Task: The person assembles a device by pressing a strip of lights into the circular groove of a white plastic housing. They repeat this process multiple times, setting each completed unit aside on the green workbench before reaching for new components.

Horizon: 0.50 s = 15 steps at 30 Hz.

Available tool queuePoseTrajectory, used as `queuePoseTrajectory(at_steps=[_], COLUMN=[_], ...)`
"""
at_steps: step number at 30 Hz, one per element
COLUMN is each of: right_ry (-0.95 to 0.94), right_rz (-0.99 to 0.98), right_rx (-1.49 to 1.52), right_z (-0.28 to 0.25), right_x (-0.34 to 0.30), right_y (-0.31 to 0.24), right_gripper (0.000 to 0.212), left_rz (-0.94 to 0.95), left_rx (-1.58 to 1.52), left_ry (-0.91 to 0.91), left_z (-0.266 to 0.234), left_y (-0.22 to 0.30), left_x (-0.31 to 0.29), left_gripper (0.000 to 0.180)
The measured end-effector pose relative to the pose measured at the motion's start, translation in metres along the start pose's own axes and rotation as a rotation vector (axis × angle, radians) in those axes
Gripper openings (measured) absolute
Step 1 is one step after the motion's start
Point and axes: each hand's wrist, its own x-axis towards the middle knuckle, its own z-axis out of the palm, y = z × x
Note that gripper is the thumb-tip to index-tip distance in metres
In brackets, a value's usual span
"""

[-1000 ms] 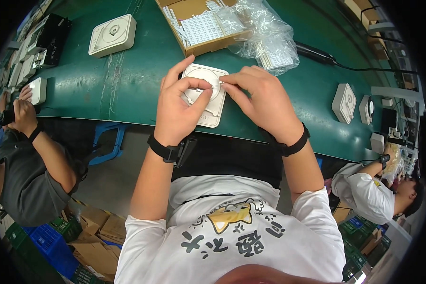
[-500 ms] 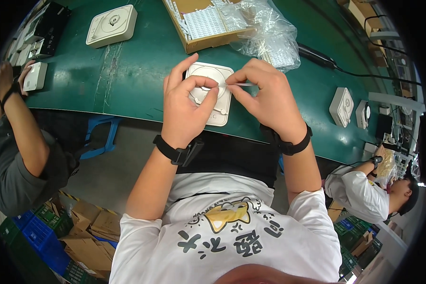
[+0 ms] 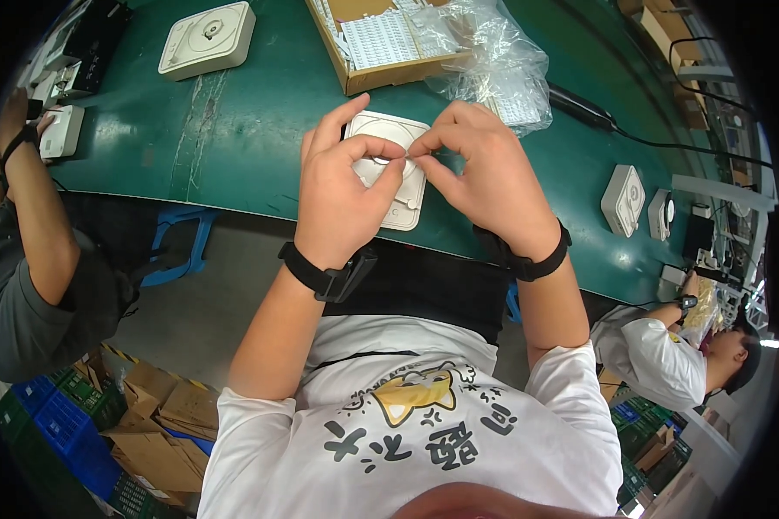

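A white, rounded box-shaped device (image 3: 402, 214) with a round recess in its top, much like a small disc player, lies flat on the green table in front of me. My left hand (image 3: 342, 186) is over its left side, thumb and index finger pinched together. From the right, my right hand (image 3: 489, 173) brings its own pinched thumb and index finger against the left fingertips, just above the recess. Whatever is between the fingertips is too small and covered to make out. Both hands hide much of the device's middle.
Beyond the device is a cardboard tray (image 3: 389, 76) of small white parts, with a clear plastic bag (image 3: 502, 65) beside it. A black handheld tool (image 3: 580, 105) trails a cable. Similar white devices are at far left (image 3: 208, 39) and right (image 3: 623, 201). Co-workers sit on both sides.
The thin white strip that stuck out between my right thumb and index finger no longer shows. My fingertips have come closer together. The left co-worker's hands have shifted slightly.
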Motion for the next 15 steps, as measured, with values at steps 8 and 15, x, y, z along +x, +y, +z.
queuePoseTrajectory(at_steps=[8,15], right_ry=[-0.063,-0.099], right_rz=[-0.034,0.004], right_rx=[-0.022,0.016], right_z=[-0.006,-0.006], right_x=[0.008,0.014], right_y=[-0.002,0.003], right_gripper=[0.014,0.014], left_rz=[0.026,0.055], left_rx=[0.029,0.027], left_ry=[0.042,0.043], left_z=[0.004,0.004], left_y=[-0.002,-0.005], left_x=[-0.002,-0.002], left_gripper=[0.016,0.016])
